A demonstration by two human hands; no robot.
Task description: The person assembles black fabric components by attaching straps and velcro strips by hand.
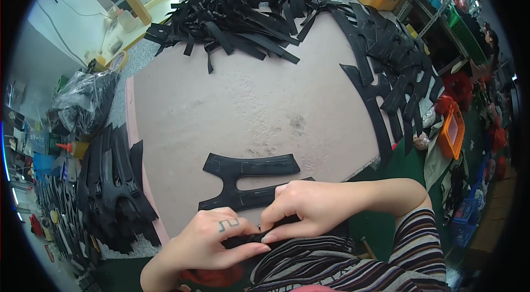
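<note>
Pinching a black piece [237,241] between left hand [218,238] and right hand [303,209], close in by a striped top [418,245].
From my end of the feed, a forked black panel [237,171] lies flat just beyond the hands, while the piece itself sits right at their fingertips, each hand gripping it between thumb and finger. The right hand hides some of that panel's near edge; fingers cover most of the piece, so I cannot make out its shape. A worn, pale mat [182,115] spreads ahead of the hands, with a heap of black straps [248,13] over its far end, stacked panels [397,51] beyond the right hand, another stack [113,181] left of the left hand, and an orange basket [452,133] well off to the right.
</note>
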